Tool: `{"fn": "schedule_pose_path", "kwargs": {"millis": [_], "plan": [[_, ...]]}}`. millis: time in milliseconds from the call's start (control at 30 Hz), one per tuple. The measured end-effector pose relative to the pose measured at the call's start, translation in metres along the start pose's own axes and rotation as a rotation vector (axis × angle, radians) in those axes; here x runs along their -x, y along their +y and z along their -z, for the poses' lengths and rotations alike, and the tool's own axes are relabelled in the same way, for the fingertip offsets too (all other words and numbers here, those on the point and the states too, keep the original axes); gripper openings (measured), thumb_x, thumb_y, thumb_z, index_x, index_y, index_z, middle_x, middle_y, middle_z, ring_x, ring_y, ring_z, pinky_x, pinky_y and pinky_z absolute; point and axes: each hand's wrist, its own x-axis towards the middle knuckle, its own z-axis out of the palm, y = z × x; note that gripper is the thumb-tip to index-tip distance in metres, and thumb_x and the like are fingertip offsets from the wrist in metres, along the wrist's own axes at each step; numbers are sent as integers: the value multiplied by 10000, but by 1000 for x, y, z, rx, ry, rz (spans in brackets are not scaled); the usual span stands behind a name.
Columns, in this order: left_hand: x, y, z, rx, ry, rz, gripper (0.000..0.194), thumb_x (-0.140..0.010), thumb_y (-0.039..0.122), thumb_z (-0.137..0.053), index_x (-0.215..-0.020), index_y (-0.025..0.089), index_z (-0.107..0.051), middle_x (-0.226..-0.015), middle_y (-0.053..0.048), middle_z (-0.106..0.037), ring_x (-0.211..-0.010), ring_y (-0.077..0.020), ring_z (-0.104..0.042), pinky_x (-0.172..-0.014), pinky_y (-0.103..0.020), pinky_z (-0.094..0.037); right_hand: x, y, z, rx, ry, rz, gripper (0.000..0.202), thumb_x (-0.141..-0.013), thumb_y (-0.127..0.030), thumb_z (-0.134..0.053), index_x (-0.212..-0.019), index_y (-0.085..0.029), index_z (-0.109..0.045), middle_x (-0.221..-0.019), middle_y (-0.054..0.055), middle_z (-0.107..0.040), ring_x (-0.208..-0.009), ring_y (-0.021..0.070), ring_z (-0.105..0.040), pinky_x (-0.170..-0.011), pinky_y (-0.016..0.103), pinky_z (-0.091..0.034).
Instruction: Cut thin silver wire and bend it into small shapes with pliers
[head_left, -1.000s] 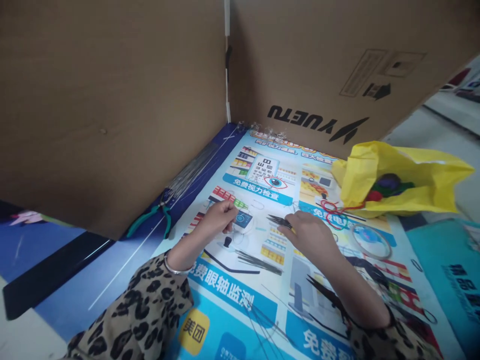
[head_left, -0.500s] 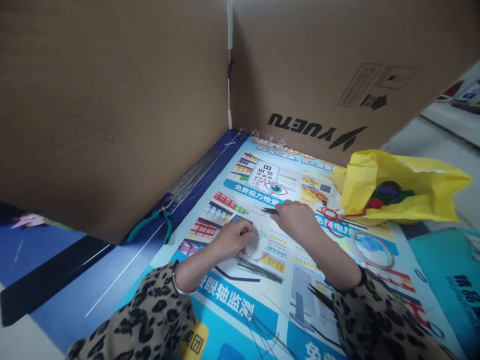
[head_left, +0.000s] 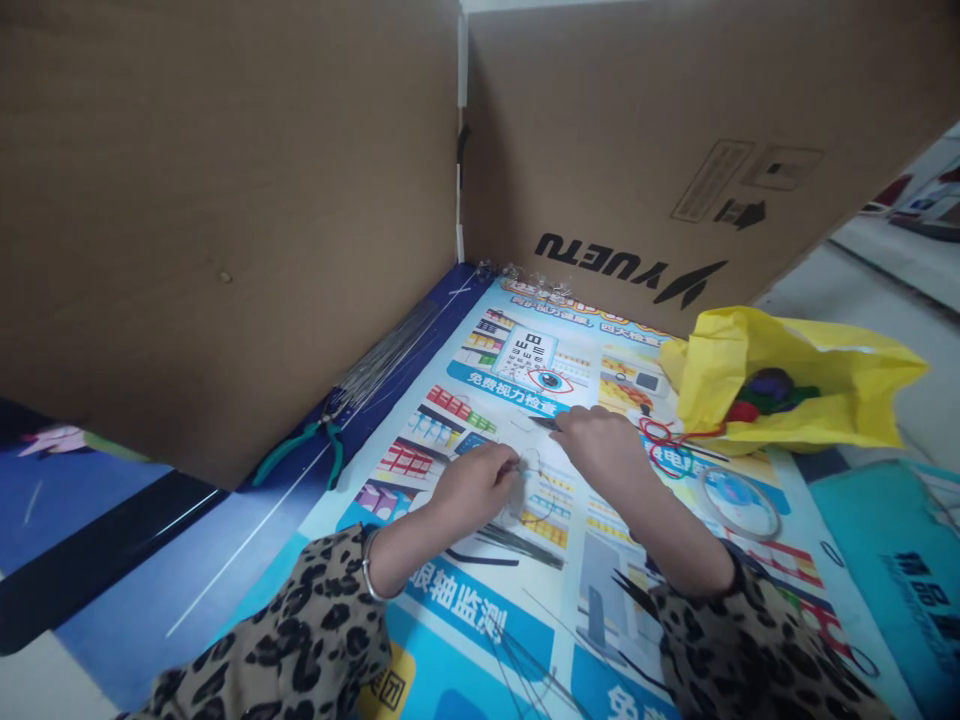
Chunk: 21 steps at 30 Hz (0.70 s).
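My left hand (head_left: pixel 480 485) is closed in a pinch on a thin wire (head_left: pixel 531 462), whose loop shows beside the fingertips. To its right, my right hand (head_left: pixel 600 440) is closed around a dark pointed tool (head_left: pixel 544 423), with the tip pointing left. Below my left hand a bundle of thin dark wires (head_left: pixel 525 545) lies on the printed poster (head_left: pixel 517 610). More loose wires (head_left: pixel 525 660) lie nearer to me. Another dark pointed tool (head_left: pixel 634 590) rests by my right sleeve.
Cardboard walls (head_left: pixel 240 200) stand at the left and back. Green-handled pliers (head_left: pixel 300 450) and long wires (head_left: pixel 382 355) lie at left. At right are a yellow bag (head_left: pixel 847 345), red cord (head_left: pixel 664 440), a clear ring (head_left: pixel 772 520) and a teal pouch (head_left: pixel 870 520).
My left hand has moved slightly right and turned, and the wire loop now shows more clearly by its fingertips. My right hand has shifted slightly right with the tool. The view has shifted slightly.
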Motion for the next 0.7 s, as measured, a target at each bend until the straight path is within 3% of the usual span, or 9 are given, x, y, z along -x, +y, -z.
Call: {"fn": "schedule_pose_path", "kwargs": {"millis": [133, 300, 467, 600, 700], "plan": [[0, -1, 6, -60, 85, -47, 148, -815, 238, -462, -857, 191, -596, -907, -43, -601, -908, -177, -525, -786, -286, -410, 19, 10, 8, 11, 108, -24, 242, -868, -366, -434, -800, -190, -586, -744, 59, -607, -719, 201, -528, -560, 289, -243], [-10, 4, 26, 43, 168, -26, 207, -849, 283, -434, -951, 187, -587, -927, -36, -621, -861, -154, -551, -780, -275, -422, 42, 10, 18, -14, 173, 50, 236, -879, -337, -419, -792, -189, -582, -724, 57, -591, -720, 197, -495, -607, 309, -243], [-29, 24, 35, 57, 64, -130, 261, -840, 311, -459, -1021, 205, -614, -963, -41, -642, -903, -164, -566, -820, -280, -418, 55, 10, 27, -6, 253, 83, 149, -857, -249, -457, -827, -186, -589, -717, 59, -578, -724, 192, -468, -634, 312, -249], [-42, 32, 26, 143, -1, -70, 209, -827, 274, -453, -784, 202, -644, -746, 1, -650, -675, -120, -586, -671, -236, -441, 61, 16, 22, -87, 273, 37, 169, -855, -273, -461, -856, -188, -607, -736, 61, -599, -745, 193, -495, -644, 299, -284], [-47, 34, 15, 365, 76, 88, 206, -807, 315, -474, -716, 182, -603, -625, 21, -601, -482, -80, -522, -514, -204, -416, 61, 18, 13, -338, 262, -159, 234, -845, -371, -461, -869, -191, -609, -781, 58, -621, -756, 190, -536, -627, 278, -330]]}}
